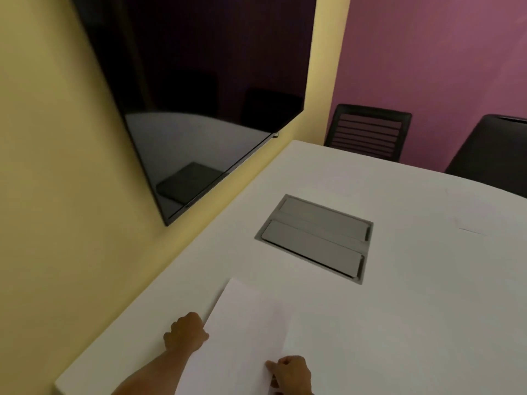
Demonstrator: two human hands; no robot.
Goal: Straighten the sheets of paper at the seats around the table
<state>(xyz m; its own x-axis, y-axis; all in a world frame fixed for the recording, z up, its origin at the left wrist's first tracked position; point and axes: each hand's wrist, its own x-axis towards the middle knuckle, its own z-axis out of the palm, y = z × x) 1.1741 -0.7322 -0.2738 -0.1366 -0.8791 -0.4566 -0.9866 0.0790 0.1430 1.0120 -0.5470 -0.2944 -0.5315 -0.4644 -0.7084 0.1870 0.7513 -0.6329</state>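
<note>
- Paper (245, 334): one thin, smooth white sheet we see lying askew on the matte white tabletop (413, 295), lower centre.
- Hands: left hand (186, 333) curled at its left edge, right hand (291, 373) pinching its lower right edge.
- Two dark chairs (368, 135), upper right.

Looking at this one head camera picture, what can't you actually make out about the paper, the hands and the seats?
- Sheet of paper: near end cut off by the bottom edge.
- Right hand: partly cut off below; grip unclear.
- Left hand: fingertips hidden at the sheet's edge.
- Chairs: seats hidden behind the table.
- Other seats' papers: out of view.
</note>
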